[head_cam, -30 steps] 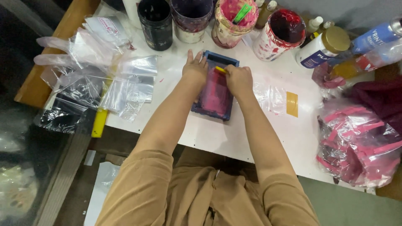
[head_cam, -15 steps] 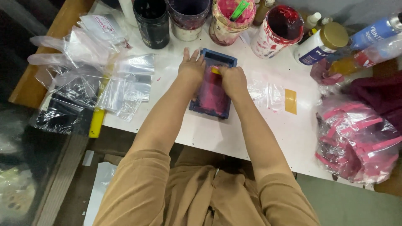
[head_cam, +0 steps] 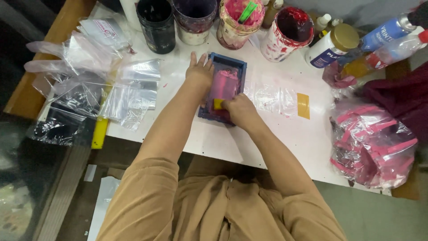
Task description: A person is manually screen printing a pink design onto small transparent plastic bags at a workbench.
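1. A small blue-framed printing screen [head_cam: 225, 87], smeared pink, lies on the white table [head_cam: 285, 143] just below the paint pots.
2. The right hand [head_cam: 240, 110] is clenched on a yellow-handled squeegee [head_cam: 218, 104] at the frame's 6 o'clock end, pressing it onto the mesh.
3. The left hand [head_cam: 199, 73] lies flat and released along the frame's 9 o'clock edge, apparently pinning it from sliding.
4. At 3 o'clock lies a clear plastic bag [head_cam: 273, 97]; at 12 o'clock a pink-stained paint tub [head_cam: 238, 18].
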